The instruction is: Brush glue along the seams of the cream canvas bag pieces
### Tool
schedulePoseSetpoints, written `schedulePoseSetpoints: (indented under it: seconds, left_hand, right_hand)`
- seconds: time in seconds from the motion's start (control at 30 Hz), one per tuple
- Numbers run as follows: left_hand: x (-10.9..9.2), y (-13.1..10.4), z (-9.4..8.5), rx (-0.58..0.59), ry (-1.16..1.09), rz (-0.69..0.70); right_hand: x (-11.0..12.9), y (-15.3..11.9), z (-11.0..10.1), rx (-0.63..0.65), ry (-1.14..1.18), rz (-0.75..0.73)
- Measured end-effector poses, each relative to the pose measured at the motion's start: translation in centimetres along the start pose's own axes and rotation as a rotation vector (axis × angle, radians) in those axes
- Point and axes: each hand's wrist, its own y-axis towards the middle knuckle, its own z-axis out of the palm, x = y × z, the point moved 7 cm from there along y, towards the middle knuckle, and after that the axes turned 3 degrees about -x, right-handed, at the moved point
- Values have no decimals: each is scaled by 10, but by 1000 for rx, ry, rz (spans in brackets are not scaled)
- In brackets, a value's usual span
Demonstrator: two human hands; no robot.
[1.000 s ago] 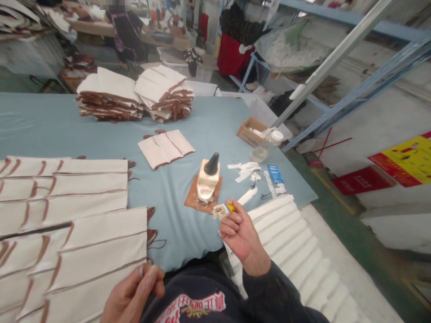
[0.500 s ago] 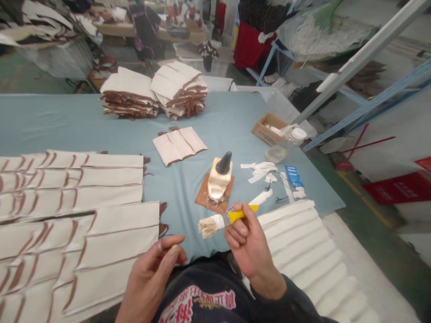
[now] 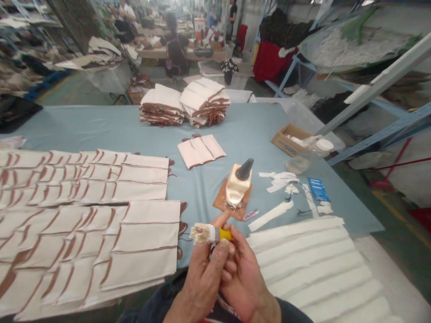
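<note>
A brush (image 3: pixel 225 234) with a yellow handle and pale, matted bristles is held level above the table's front edge, its bristles pointing left. My left hand (image 3: pixel 207 269) has its thumb and fingers around the brush near the ferrule. On the handle's right end, my right hand (image 3: pixel 244 269) closes its fingers, touching the left hand. Just beyond them a cream container with a black cone-shaped cap (image 3: pixel 237 184) stands on a brown square (image 3: pixel 218 202). Pink thread snips (image 3: pixel 251 215) lie to its right.
Overlapping cream panels with brown edges (image 3: pixel 144 233) cover the left. White layered strips (image 3: pixel 310 264) lie at right. Farther back are a small panel (image 3: pixel 202 151), two stacks (image 3: pixel 205 103), a cardboard box (image 3: pixel 291 138), a jar (image 3: pixel 299 161) and a blue packet (image 3: pixel 318 189). A person (image 3: pixel 175 47) is in the background.
My left hand has moved right and taken hold of the brush, which my right hand alone held before. The brush is now nearer my body, and the view has shifted left.
</note>
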Motion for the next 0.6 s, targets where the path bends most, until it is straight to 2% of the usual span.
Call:
schedulePoseSetpoints:
  seconds: [0.1,0.17,0.27,0.33,0.4,0.47,0.53,0.6]
  left_hand:
    - [0,-2,-15,-51,9,18]
    - [-12,-3,-35,-123,64,192]
    - [-35,-13,-58,-159,227,532]
    - [-40,-20,-65,-116,339,621]
    - [-42,-28,-68,-86,441,670]
    - [-41,-36,-70,-88,546,722]
    - [-40,-42,-73,-141,633,774]
    - [-38,-45,-77,-181,685,815]
  right_hand:
    - [-17,1,-9,24,-61,27]
    - [-23,4,-26,-30,-183,-7]
    - [-9,5,-54,-163,-520,-249]
    - [16,-6,-56,-208,-790,-522]
    - [39,-26,-38,-190,-1014,-792]
    - [52,-54,-3,-93,-1235,-1064]
    - [50,-81,38,79,-1483,-1297]
    - [39,-97,69,206,-1676,-1432]
